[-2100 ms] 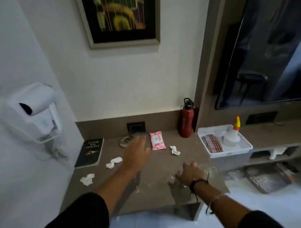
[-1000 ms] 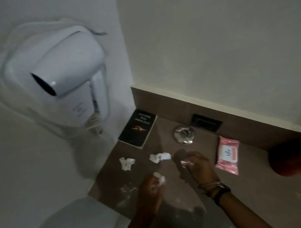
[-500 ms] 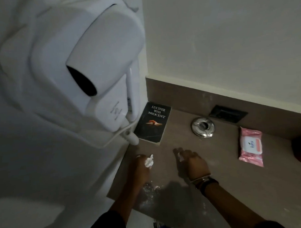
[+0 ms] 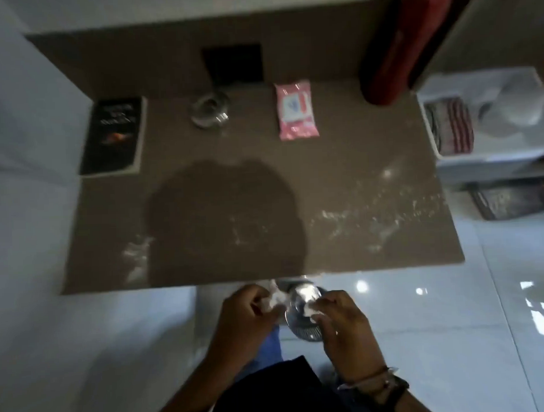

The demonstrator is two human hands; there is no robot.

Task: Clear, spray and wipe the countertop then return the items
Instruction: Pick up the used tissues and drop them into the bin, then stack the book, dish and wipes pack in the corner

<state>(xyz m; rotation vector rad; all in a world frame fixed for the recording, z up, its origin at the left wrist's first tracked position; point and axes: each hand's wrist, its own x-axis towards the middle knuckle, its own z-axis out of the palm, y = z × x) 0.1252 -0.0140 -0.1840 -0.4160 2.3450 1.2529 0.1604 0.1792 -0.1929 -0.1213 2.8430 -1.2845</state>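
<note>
The brown countertop (image 4: 340,160) carries a black book (image 4: 112,136) at back left, a round metal ashtray (image 4: 210,111), a pink wipes pack (image 4: 295,111) and a red bottle (image 4: 404,44) at back right. White powder smears lie along its front and right parts. Below the front edge, my left hand (image 4: 243,317) is closed on crumpled white tissue (image 4: 275,299). My right hand (image 4: 342,323) holds another tissue scrap (image 4: 310,311). Both hands hover over a small shiny metal bin (image 4: 303,312) on the floor.
A white tray (image 4: 485,163) to the right holds a striped cloth (image 4: 453,125) and a white spray bottle (image 4: 517,104). A dark mat (image 4: 511,199) lies on the glossy white floor. White walls close in on the left.
The tissue pieces are off the countertop and in both hands. My hands have pulled back from the counter to below its front edge, and the view has tilted downward.
</note>
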